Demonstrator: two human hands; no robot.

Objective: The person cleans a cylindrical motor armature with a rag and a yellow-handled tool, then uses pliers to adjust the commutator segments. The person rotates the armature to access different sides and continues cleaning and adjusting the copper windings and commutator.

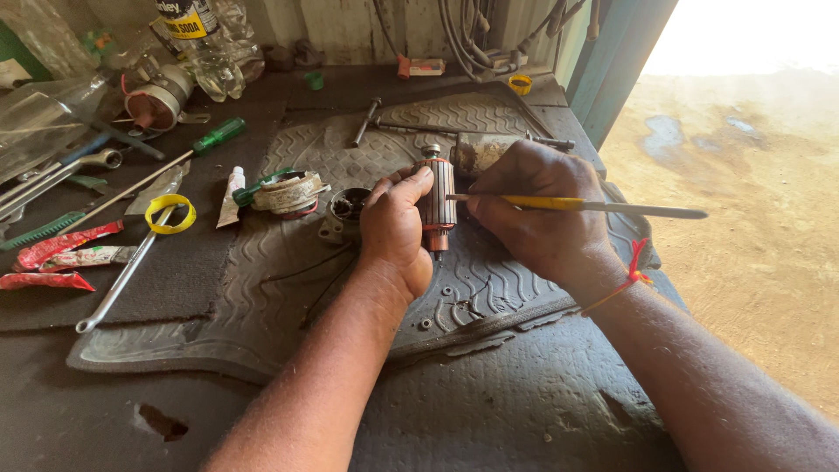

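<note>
- Far left on the desk [52, 411]: red torn wrappers [52, 253], a green brush [39, 230] and loose spanners [61, 170], pushed aside, out of the working spot yet within reach.
- A little to the right: long spanner [122, 275] lying aslant with a yellow tape ring [169, 213] resting over its upper end; green-handled screwdriver [170, 162] behind, shaft pointing down-left; plastic bottle [205, 44] at the back.
- Grey ribbed rubber mat [262, 323] spread over the desk middle, probably to catch small parts; tiny washers [447, 291] lying loose on it.
- On the mat, left of the hands: small white tube [232, 194], a round cap-like part [291, 192], then a dark round housing [348, 208] with wires trailing, just beside the left thumb.
- Left hand [398, 232]: clenched round the lower side of a motor armature [437, 199], held upright just above the mat, shaft end down, copper-coloured end low, so that the slotted side faces the tool.
- Right hand [533, 214]: closed in a pen-like grip on a yellow-handled thin tool [577, 204], tip touching the armature's side, handle end sticking out to the right; such a grip suits fine, steady picking. Red thread [631, 267] round that wrist.
- Behind the hands: a metal cylinder [481, 153] and a bar tool [367, 122] lying on the mat.
- Far right: desk edge, then sunlit sandy ground [743, 218].
</note>
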